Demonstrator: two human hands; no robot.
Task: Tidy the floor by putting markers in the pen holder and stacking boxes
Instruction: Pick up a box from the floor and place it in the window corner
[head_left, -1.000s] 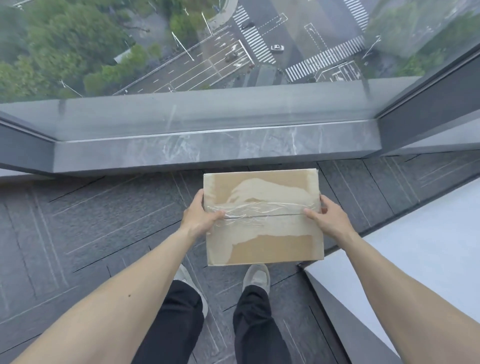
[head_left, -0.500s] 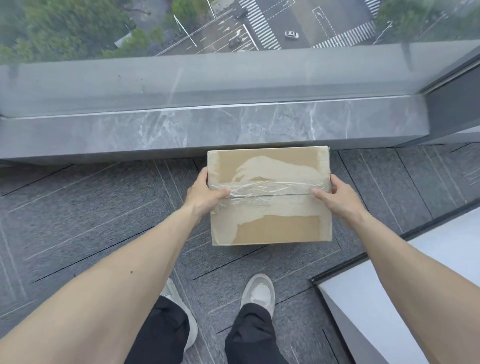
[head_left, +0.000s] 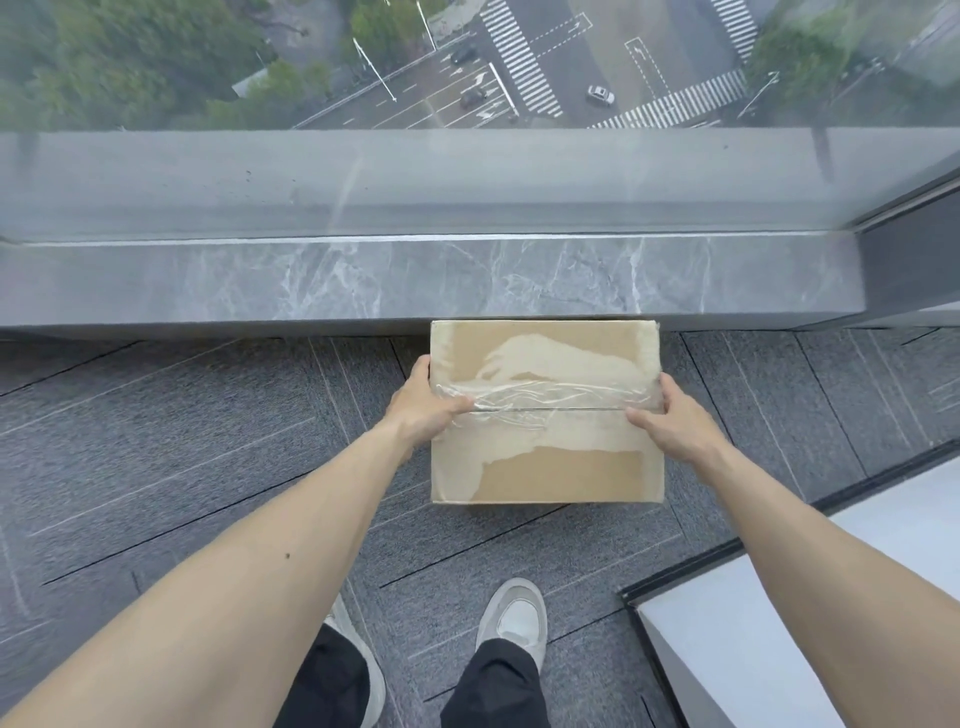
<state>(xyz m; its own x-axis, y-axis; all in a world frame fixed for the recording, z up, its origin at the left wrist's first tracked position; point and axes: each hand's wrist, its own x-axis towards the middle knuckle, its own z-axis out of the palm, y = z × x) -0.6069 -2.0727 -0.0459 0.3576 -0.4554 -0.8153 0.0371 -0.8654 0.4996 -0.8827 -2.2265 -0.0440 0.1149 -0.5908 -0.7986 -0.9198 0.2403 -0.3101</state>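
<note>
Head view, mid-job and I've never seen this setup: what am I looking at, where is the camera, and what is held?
No machine: a person wears the one camera on the head, looking down at their own arms. The left hand and right hand grip opposite sides of a taped cardboard box beside the marble sill under the window. Below lie grey carpet and the person's shoes. Whether the box touches the carpet is unclear.
</note>
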